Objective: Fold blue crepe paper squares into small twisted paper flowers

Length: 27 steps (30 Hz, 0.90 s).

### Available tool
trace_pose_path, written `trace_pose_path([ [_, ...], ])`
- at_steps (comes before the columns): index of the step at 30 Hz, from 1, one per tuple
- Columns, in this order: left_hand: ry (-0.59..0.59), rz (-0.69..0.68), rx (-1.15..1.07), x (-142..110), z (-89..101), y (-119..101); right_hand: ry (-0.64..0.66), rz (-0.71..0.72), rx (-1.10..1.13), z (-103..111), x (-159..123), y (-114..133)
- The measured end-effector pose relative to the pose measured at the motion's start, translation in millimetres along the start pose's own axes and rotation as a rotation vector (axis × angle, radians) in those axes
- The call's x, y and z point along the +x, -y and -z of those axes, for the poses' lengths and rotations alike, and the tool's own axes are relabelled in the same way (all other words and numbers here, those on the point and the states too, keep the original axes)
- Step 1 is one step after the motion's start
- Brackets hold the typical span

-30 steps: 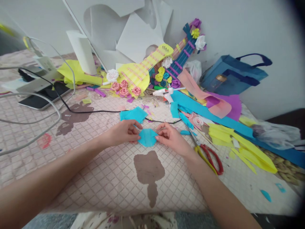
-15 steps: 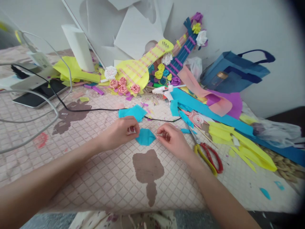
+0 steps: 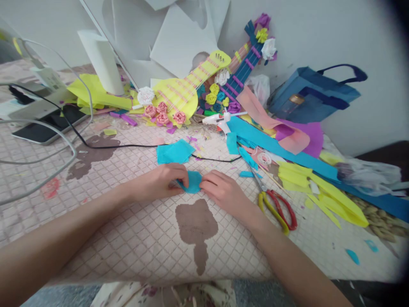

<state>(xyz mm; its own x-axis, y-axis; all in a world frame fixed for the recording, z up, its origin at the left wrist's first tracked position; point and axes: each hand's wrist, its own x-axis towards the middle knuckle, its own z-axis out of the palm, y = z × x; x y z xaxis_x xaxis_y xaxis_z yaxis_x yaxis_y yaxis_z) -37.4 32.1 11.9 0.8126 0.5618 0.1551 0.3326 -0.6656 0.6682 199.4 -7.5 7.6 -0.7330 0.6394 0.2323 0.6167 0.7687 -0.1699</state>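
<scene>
A small blue foam piece [image 3: 192, 181] lies on the checked cloth between my hands. My left hand [image 3: 162, 182] pinches its left edge with curled fingers. My right hand [image 3: 222, 192] presses and grips its right edge, fingers closed over it. Both hands rest on the cloth just above a brown patch [image 3: 196, 224]. A larger blue foam square [image 3: 174, 152] lies just beyond my left hand.
Red-and-yellow scissors [image 3: 276, 205] lie right of my right hand. A white glue gun [image 3: 220, 120] with a black cord [image 3: 128, 147], foam guitars [image 3: 185, 91], blue and yellow foam strips [image 3: 316, 187], a blue bag [image 3: 313, 96] and a phone [image 3: 47, 128] surround the work area.
My hands have drawn closer together over the blue foam piece, which now shows smaller and more covered by my fingers. The view has shifted slightly.
</scene>
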Motion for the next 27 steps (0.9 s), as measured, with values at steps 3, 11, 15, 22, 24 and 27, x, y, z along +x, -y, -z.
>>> trace_pose_path([
  [3,-0.005,0.001,-0.009,0,0.5,-2,-0.020,-0.008,-0.003,-3,1,1],
  [11,-0.133,-0.044,0.147,-8,-8.8,1,-0.080,-0.107,0.201,-3,1,-1],
  [15,-0.174,-0.057,0.251,-11,-13.4,0,-0.046,-0.109,0.202,0,0,0],
  [22,-0.186,-0.025,0.223,-11,-15.8,-3,-0.031,-0.111,0.147,1,1,6],
  [24,-0.191,-0.010,0.207,-11,-17.2,-2,-0.036,-0.111,0.150,0,1,6],
  [27,-0.222,0.022,0.180,-11,-20.3,-3,-0.050,-0.146,0.198,-2,1,6],
])
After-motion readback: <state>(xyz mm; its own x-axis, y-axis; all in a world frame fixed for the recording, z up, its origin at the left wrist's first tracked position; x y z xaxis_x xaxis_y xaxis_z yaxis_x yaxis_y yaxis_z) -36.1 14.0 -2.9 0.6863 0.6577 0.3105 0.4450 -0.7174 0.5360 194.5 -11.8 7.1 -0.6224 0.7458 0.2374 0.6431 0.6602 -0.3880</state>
